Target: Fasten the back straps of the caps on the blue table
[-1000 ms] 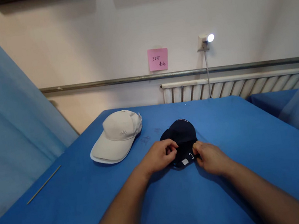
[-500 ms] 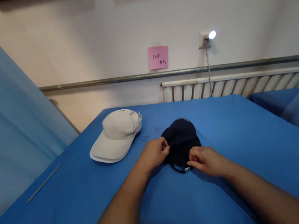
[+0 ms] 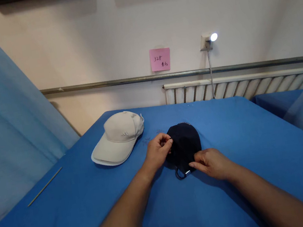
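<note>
A black cap (image 3: 185,140) rests on the blue-covered table, its back strap and shiny metal buckle (image 3: 187,172) toward me. At the cap's left edge, my left hand (image 3: 159,150) pinches the fabric between thumb and fingers. My right hand (image 3: 209,163) grips the near right edge beside the buckle, with its thumb on top and its other fingers partly hidden. A white cap (image 3: 120,135) sits upright to the left, its brim pointing to the near left, apart from both hands.
A thin stick (image 3: 45,186) lies on the blue cover (image 3: 228,128) at the left. Blue curtains (image 3: 8,98) hang on the left. Behind the table are a metal rail (image 3: 123,81), a radiator (image 3: 239,84), a pink note (image 3: 160,59) and a plugged-in light (image 3: 214,37).
The left edge of the black cap has been lifted and folded inward by my left hand, which moved slightly up and right. The strap loop shifted left. My right hand has barely moved.
</note>
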`<state>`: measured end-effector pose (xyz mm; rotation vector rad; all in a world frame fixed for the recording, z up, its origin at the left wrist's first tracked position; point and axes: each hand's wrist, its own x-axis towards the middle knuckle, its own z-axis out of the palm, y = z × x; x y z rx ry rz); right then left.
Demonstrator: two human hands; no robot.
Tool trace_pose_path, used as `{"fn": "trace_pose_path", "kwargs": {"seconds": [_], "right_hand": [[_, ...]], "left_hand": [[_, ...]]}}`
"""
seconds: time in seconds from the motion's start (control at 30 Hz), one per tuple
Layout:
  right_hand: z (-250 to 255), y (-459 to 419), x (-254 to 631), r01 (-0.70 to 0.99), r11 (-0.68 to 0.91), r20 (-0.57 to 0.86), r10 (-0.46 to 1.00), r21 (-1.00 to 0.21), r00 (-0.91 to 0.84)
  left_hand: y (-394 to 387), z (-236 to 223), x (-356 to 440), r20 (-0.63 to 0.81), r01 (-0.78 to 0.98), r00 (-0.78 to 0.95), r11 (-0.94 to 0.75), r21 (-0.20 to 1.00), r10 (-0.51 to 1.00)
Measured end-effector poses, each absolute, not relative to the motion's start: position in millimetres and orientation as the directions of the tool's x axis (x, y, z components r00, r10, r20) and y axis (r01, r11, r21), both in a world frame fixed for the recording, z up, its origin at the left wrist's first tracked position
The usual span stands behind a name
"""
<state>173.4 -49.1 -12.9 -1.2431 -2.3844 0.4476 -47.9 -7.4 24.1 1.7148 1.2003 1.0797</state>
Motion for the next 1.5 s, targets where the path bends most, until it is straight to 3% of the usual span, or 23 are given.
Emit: {"fn": "trace_pose_path", "kwargs": {"seconds": [0.17, 0.3, 0.5, 0.67, 0.73, 0.8, 0.93, 1.17, 1.3, 1.5], "right_hand": [[-14.0, -48.5, 170.6, 0.670, 0.469, 0.417, 0.873, -0.575, -0.253], [-16.2, -44.0, 172.0, 0.660, 0.440, 0.564, 0.825, -0.609, -0.030], [-20.6, -34.3, 179.7, 0.673, 0.441, 0.551, 0.832, -0.594, -0.059], [-17.0, -35.1, 184.8, 0.626, 0.369, 0.591, 0.785, -0.687, 0.186], [-10.1, -42.7, 183.6, 0.625, 0.432, 0.633, 0.763, -0.651, 0.131], [-2.7, -52.4, 179.8, 0.625, 0.528, 0.653, 0.756, -0.575, -0.038], [4.9, -64.7, 171.5, 0.670, 0.595, 0.617, 0.745, -0.444, -0.253], [-0.8, -57.7, 174.8, 0.773, 0.480, 0.544, 0.812, -0.415, -0.212], [-5.2, -54.3, 175.1, 0.777, 0.484, 0.516, 0.821, -0.403, -0.244], [-6.4, -54.2, 173.8, 0.748, 0.495, 0.522, 0.820, -0.443, -0.234]], "left_hand": [[-12.1, 25.1, -46.0, 0.254, 0.392, 0.241, -0.333, 0.858, 0.937], [-15.7, 22.6, -43.8, 0.263, 0.370, 0.286, -0.359, 0.857, 0.922], [-20.4, 24.1, -40.3, 0.220, 0.304, 0.337, -0.327, 0.895, 0.916], [-14.8, 31.4, -49.5, 0.185, 0.411, 0.289, -0.296, 0.862, 0.939], [-11.6, 35.1, -55.9, 0.147, 0.490, 0.298, -0.283, 0.824, 0.943], [-10.5, 39.1, -61.9, 0.091, 0.537, 0.355, -0.283, 0.794, 0.930], [-14.7, 45.0, -66.9, 0.018, 0.574, 0.477, -0.327, 0.750, 0.879], [-18.1, 38.0, -62.5, 0.089, 0.596, 0.547, -0.462, 0.657, 0.832], [-15.5, 39.8, -64.1, 0.147, 0.641, 0.508, -0.486, 0.594, 0.849], [-23.7, 46.1, -60.3, 0.179, 0.606, 0.615, -0.605, 0.516, 0.768]]}}
